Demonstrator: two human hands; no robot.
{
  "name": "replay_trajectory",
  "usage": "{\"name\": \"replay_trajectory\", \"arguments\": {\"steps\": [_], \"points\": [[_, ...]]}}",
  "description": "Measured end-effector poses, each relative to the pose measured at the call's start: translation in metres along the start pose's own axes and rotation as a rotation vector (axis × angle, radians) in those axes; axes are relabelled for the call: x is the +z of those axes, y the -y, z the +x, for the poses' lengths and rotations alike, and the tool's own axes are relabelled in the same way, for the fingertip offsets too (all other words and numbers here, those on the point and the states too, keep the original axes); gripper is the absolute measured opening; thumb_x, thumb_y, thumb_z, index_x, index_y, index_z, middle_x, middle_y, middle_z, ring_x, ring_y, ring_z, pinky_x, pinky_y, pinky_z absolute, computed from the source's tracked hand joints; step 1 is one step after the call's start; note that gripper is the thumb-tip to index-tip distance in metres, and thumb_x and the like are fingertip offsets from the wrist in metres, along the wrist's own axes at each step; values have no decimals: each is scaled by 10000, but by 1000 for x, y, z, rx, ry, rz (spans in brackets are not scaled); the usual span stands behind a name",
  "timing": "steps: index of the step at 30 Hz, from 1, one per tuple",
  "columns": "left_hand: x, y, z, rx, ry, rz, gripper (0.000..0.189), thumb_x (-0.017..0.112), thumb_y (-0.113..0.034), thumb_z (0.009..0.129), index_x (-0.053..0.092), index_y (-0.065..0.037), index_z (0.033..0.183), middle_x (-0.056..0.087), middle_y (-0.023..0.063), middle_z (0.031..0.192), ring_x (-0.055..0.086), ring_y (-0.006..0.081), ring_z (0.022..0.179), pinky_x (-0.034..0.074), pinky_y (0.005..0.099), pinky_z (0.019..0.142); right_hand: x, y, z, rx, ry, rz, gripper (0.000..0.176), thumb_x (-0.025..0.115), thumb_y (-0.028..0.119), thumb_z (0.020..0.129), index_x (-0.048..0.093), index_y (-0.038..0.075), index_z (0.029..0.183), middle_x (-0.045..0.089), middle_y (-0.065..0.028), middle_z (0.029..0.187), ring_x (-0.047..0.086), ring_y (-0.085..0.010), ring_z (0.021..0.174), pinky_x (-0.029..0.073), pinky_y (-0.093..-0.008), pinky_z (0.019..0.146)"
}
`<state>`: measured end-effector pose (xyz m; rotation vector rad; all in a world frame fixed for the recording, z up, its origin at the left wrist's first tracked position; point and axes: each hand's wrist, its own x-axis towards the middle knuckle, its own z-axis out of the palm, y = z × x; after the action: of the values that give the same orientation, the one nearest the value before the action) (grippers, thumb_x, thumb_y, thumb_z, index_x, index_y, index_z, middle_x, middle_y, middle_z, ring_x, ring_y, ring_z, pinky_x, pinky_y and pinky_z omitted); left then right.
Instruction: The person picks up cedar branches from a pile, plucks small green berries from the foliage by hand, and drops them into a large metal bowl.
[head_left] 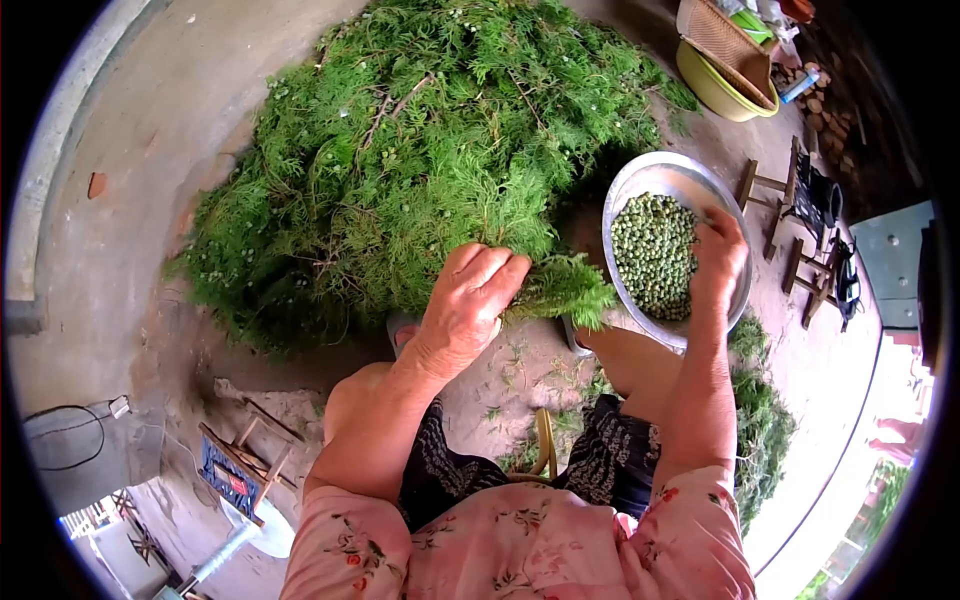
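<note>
My left hand [472,300] is closed around a green leafy sprig [565,290], whose tip points right toward the bowl. A large heap of green branches [400,150] lies in front of me, just beyond that hand. My right hand [722,255] is over the right side of a metal bowl [650,165], its fingers bent and pressed together; whatever they may hold is hidden. Many small round green berries [650,250] fill the bottom of the bowl, close to the right fingertips.
A yellow basin [710,88] with a woven basket [730,45] stands at the top right. Wooden folding stools [810,265] are at the right, another stool [245,465] at the lower left. Loose green sprigs [760,430] lie beside my right arm.
</note>
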<state>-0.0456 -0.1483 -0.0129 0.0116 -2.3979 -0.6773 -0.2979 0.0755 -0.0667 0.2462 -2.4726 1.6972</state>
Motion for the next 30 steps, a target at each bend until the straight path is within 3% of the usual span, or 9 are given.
{"name": "replay_trajectory", "arguments": {"steps": [2, 6, 11, 12, 14, 18, 20, 26, 30], "points": [[-3, 0, 1, -49, -3, 16, 409, 573, 121, 564, 604, 3, 954, 575, 117, 840, 543, 267, 734, 467, 331, 649, -17, -6, 11, -30, -170, -343, 330, 554, 47, 721, 584, 37, 1049, 631, -99, 935, 593, -143, 742, 472, -254, 622], [9, 10, 1, -182, -153, -41, 339, 607, 92, 663, 611, -23, 983, 587, 98, 858, 572, 211, 776, 471, 296, 662, -8, 7, -6, -36, -43, -103, 287, 556, 38, 749, 599, 18, 1032, 634, -102, 952, 595, -169, 832, 468, -275, 738], [15, 11, 4, -562, -313, -500, 204, 629, -12, 765, 584, -34, 963, 579, 60, 802, 554, 150, 742, 455, 261, 651, 50, 101, -99, 411, 723, 321, 262, 555, 37, 785, 588, -12, 1041, 626, -94, 834, 592, -153, 787, 479, -271, 734], [18, 13, 2, -677, -297, -593, 188, 634, -42, 780, 585, -45, 962, 575, 34, 765, 547, 128, 730, 452, 251, 644, 60, 84, -112, -89, 894, -10, 314, 560, 34, 794, 545, -22, 1102, 619, -121, 929, 590, -170, 824, 480, -286, 771], [26, 17, -5, -775, -312, -695, 192, 661, -67, 762, 574, -23, 927, 579, 41, 767, 545, 122, 700, 454, 251, 623, 78, 95, -142, 40, 1048, 221, 467, 600, 6, 774, 430, -41, 1207, 571, -163, 1067, 562, -207, 983, 457, -301, 865], [21, 11, 1, -1035, -379, -910, 292, 743, -127, 697, 527, 28, 816, 587, 79, 771, 548, 112, 629, 464, 258, 571, 98, 102, -170, -97, 931, 3, 398, 638, 22, 726, 503, -35, 1096, 585, -190, 1006, 583, -268, 953, 469, -347, 823], [7, 1, 13, -1100, -211, -1092, 360, 734, -63, 694, 513, 12, 968, 591, 84, 866, 564, 131, 764, 467, 266, 682, 98, 109, -164, -218, 884, -130, 317, 635, 47, 715, 539, -25, 1008, 595, -180, 920, 585, -286, 892, 464, -366, 781], [38, 17, -8, -1012, -230, -965, 431, 735, -68, 692, 460, 40, 1006, 577, 100, 920, 566, 164, 829, 459, 281, 744, 98, 110, -151, -690, 765, -493, 118, 599, 133, 700, 613, 59, 791, 599, -119, 748, 571, -297, 718, 421, -418, 674], [24, 11, -2, -928, -163, -1004, 850, 764, -178, 672, 227, 99, 1270, 482, 204, 1150, 510, 253, 1043, 415, 357, 895, 100, 103, -148, -689, 796, -390, 64, 557, 75, 749, 592, 22, 755, 595, -141, 675, 575, -312, 613, 453, -379, 554]]}}
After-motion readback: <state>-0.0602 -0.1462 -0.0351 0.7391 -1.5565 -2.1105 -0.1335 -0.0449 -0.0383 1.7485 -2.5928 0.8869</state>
